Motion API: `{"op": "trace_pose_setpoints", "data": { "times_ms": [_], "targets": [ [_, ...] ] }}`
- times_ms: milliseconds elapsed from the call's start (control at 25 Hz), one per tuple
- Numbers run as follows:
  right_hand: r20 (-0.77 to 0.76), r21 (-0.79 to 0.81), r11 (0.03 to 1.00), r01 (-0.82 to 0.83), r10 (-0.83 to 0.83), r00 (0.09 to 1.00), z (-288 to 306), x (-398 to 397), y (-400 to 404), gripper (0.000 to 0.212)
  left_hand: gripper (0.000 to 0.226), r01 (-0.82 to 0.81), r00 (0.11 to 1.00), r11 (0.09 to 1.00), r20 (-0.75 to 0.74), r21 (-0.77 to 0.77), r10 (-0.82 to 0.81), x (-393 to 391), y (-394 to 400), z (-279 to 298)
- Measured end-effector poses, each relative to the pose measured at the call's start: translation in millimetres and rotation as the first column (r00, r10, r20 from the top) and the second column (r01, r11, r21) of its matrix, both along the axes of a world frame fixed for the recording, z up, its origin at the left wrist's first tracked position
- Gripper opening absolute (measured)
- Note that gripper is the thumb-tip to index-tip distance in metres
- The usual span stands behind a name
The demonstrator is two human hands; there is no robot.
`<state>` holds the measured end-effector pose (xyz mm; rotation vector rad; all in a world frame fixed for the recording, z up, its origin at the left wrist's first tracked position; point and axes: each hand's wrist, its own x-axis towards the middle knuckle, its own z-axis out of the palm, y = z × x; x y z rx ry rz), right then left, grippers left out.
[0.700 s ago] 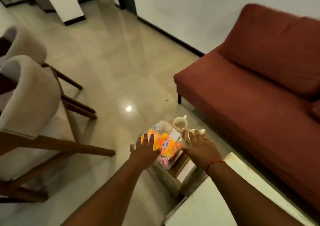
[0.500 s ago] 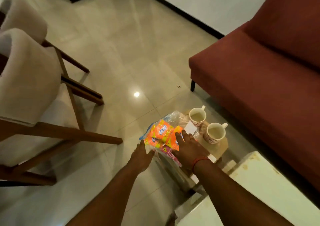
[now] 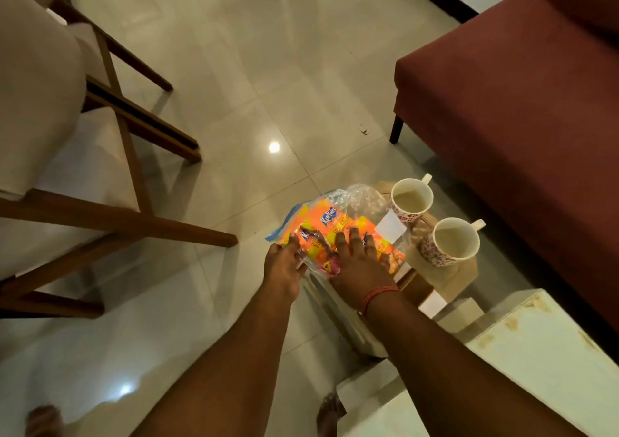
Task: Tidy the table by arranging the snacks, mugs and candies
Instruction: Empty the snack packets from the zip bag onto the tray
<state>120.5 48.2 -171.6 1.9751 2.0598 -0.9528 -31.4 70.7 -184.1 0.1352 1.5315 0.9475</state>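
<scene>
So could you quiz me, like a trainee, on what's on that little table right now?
1. True or false: both mugs are empty.
2. What does the right hand rest on: A) a mug, B) the snack bag, C) the sofa?
3. Fill in: the left hand touches the bag's ____ edge.

Key:
1. False; both hold a pale drink.
2. B.
3. Left: it is at the side away from the mugs.
</scene>
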Motion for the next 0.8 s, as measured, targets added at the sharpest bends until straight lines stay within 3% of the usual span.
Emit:
{"op": "trace_pose_setpoints", "data": {
  "times_ms": [200,320,480,600,800],
  "targets": [
    [-0.207,0.007,1.000,0.017,-0.015,0.978,49.1,14.2,-19.5,0.080,0.025,0.022,0.984,0.978,-0.177,0.209,0.016,1.4,-15.0,53.7],
    [-0.266,0.058,0.998,0.039,-0.023,0.964,97.6,35.7,-50.7,0.084,0.024,0.268,0.909,0.911,-0.397,0.313,-0.131,14.7,-42.8,115.9],
    [-0.334,0.087,0.970,0.227,-0.186,0.924,178.3,108.3,-112.8,0.085,0.020,0.538,0.765,0.781,-0.573,0.317,-0.294,69.7,-105.8,196.2],
    [-0.279,0.190,0.936,0.297,-0.238,0.930,244.4,184.5,-178.0,0.085,0.021,0.687,0.604,0.658,-0.746,0.307,-0.282,127.1,-160.5,248.5],
    [-0.203,0.364,0.849,0.384,-0.330,0.922,340.7,314.3,-328.7,0.086,0.026,0.808,0.521,0.499,-0.777,0.314,-0.354,245.1,-294.7,327.4]
  ]
}}
